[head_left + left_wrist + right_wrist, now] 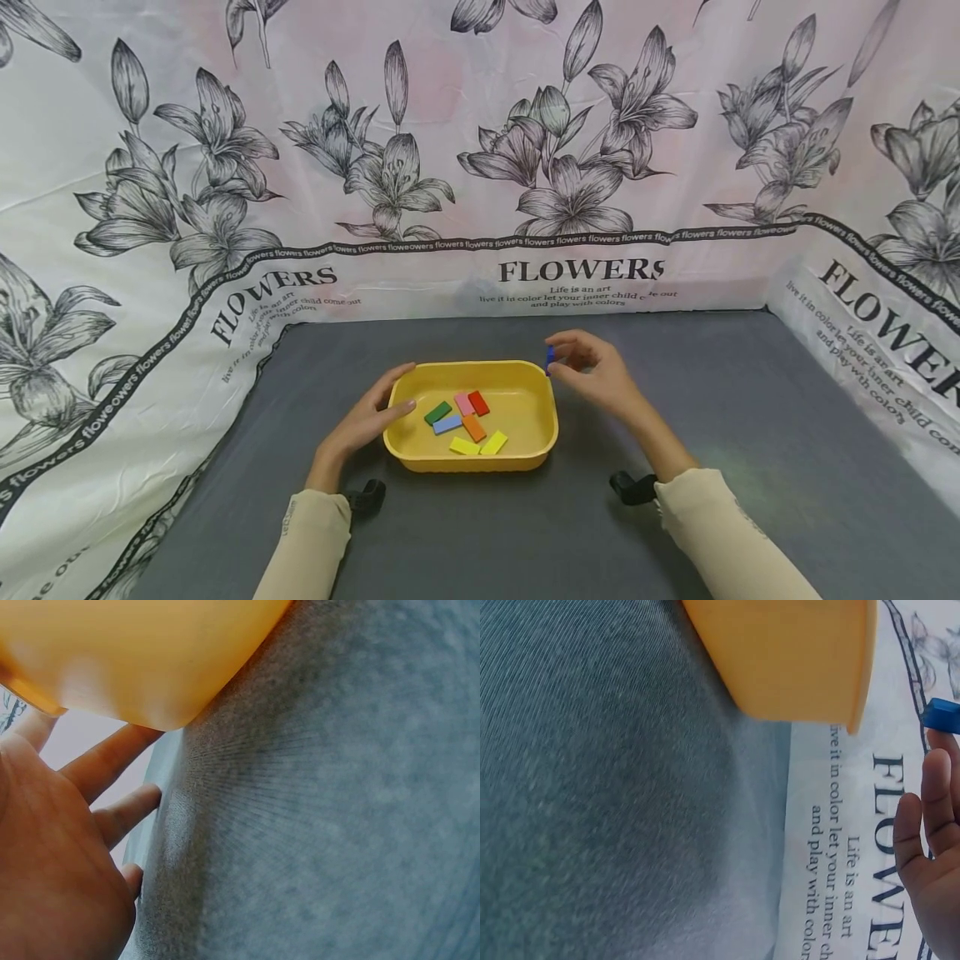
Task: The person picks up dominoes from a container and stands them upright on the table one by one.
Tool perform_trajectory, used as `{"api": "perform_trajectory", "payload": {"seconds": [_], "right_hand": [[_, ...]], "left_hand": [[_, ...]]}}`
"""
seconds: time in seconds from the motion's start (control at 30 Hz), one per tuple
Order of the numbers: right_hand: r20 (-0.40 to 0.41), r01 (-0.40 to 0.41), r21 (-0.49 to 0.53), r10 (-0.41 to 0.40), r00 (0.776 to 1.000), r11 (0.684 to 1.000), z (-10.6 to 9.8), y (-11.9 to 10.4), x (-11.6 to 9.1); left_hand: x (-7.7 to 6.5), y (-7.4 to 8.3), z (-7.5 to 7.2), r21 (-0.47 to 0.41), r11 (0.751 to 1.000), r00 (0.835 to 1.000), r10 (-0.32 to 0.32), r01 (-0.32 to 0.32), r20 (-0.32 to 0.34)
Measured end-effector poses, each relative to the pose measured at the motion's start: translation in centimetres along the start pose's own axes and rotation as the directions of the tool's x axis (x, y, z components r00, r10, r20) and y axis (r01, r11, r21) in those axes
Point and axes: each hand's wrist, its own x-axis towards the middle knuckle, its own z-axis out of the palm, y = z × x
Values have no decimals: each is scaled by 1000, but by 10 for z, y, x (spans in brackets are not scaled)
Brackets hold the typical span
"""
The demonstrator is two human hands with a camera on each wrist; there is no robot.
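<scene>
A yellow plastic tray [528, 421] sits on the dark grey tabletop. My left hand [365, 417] holds its left end, thumb over the rim and fingers along the outside; in the left wrist view the lower fingers stand apart under the tray's corner. Off the tray's far right corner, my right hand [596, 375] pinches a dark blue block [942, 715] between thumb and fingertips, raised about rim height. Inside the tray lie several small flat blocks: green [438, 412], pink [464, 404], red [478, 402], light blue [447, 425], orange [474, 428] and two yellow blocks [494, 442].
A white cloth [420, 292] printed with flowers and lettering stands behind and at both sides of the tabletop [480, 533]. Dark wrist-camera mounts [633, 488] stick out inward from both beige sleeves [727, 525].
</scene>
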Motion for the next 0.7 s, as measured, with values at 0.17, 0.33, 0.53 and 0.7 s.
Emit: {"api": "perform_trajectory", "payload": {"seconds": [0.17, 0.33, 0.53, 0.7], "right_hand": [[-57, -10, 18, 11, 998, 1000, -9, 8, -6], [-50, -37, 16, 38, 998, 999, -16, 19, -14], [1, -83, -4, 83, 997, 997, -22, 34, -24], [22, -119, -40, 120, 993, 992, -23, 44, -30]], "left_hand": [[0, 0, 1, 0, 1000, 1000, -19, 19, -6], [0, 1, 1, 0, 1000, 1000, -24, 24, -8], [0, 0, 1, 1, 1000, 1000, -28, 28, -5], [0, -1, 1, -1, 1000, 1000, -23, 23, -2]]}}
